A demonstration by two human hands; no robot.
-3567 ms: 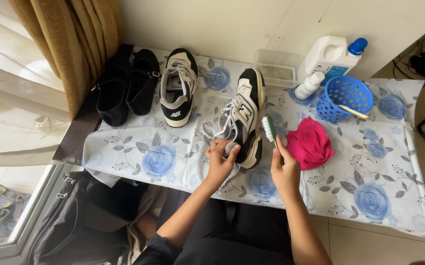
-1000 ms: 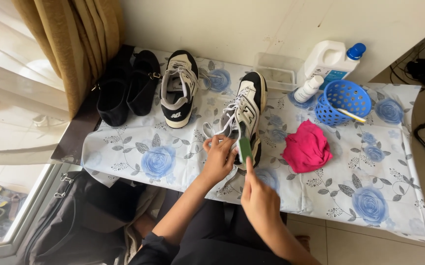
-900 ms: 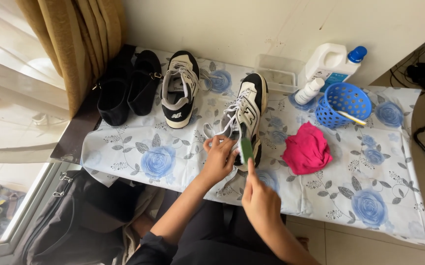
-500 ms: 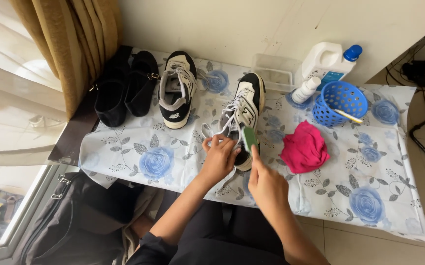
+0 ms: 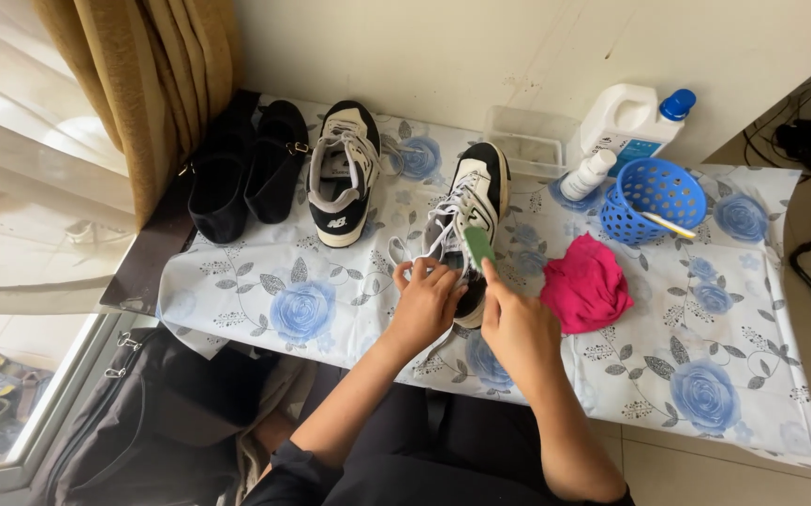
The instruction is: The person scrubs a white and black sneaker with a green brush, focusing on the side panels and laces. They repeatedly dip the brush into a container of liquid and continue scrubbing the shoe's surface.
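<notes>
The black-and-white sneaker [image 5: 466, 225] lies mid-tabletop, its near end under the left hand [image 5: 424, 302], whose fingers press it down. The right hand [image 5: 516, 328], fingers clenched on a green brush [image 5: 478, 247], has moved in from beside the pink cloth [image 5: 585, 285] to the sneaker's side; scrubbing looks underway. A blue basket [image 5: 651, 199] stands far right.

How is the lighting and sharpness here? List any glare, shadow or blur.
Head view: daylight from the window at left washes out the sill and curtain; the black shoes lose detail in shade; the left hand, right hand and green brush are slightly soft; table corners bend from the wide lens.
</notes>
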